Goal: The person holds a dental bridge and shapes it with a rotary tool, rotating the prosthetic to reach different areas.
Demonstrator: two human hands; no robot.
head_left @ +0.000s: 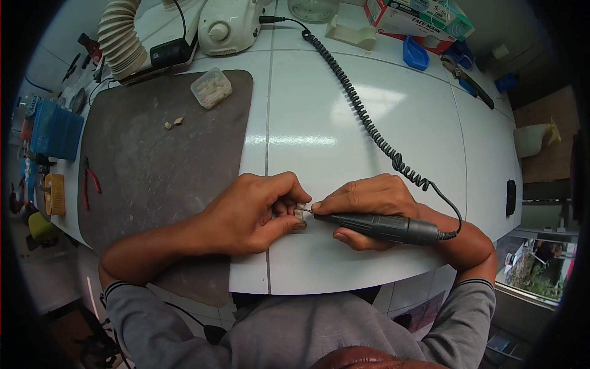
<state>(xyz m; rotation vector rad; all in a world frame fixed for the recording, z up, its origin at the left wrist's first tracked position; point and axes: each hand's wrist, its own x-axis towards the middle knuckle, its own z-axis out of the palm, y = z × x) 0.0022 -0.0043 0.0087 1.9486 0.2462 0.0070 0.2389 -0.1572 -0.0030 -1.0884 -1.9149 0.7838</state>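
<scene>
Near the table's front edge, my left hand (255,209) pinches a small cream-coloured piece (300,213) between thumb and fingers. Fingers cover much of it, so its exact kind is hard to make out. My right hand (375,198) grips a black rotary handpiece (393,227) like a pen. Its thin metal bit points left and meets the small piece, or comes very close to it. From the rear of the handpiece a black coiled cord (359,107) runs up to a white control unit (226,27) with a round knob.
A grey-brown mat (153,160) lies at left, bearing a clear tub (229,79) of pale bits, two loose chips (178,121) and red-handled pliers (91,178). A ribbed hose (120,43), blue basket (56,130), blue tray (415,54) and face mask box (399,27) stand around the edges.
</scene>
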